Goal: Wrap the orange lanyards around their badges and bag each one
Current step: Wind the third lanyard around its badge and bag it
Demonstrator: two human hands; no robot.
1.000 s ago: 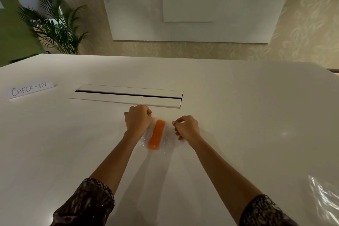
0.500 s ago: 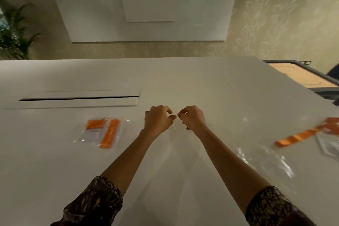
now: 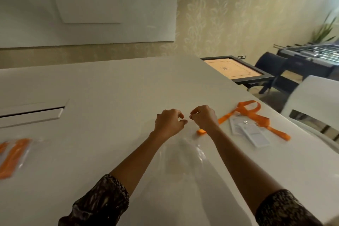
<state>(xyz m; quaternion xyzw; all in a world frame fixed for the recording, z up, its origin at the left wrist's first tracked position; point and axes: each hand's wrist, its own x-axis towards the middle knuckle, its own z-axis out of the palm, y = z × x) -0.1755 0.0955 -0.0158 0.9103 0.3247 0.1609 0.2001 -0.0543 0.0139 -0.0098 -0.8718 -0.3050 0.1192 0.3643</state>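
Left hand (image 3: 168,122) and right hand (image 3: 204,118) were stretched out over the worktop (image 3: 110,82), nearly touching, fingers (image 3: 180,115) curled into pinches; honestly couldn't tell if they held anything.

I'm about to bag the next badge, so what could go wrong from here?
The loose orange lanyards and badges lie overlapped, so lifting one may drag the other along. The clear bag lies between your forearms, hard to see; an arm could sweep it aside.
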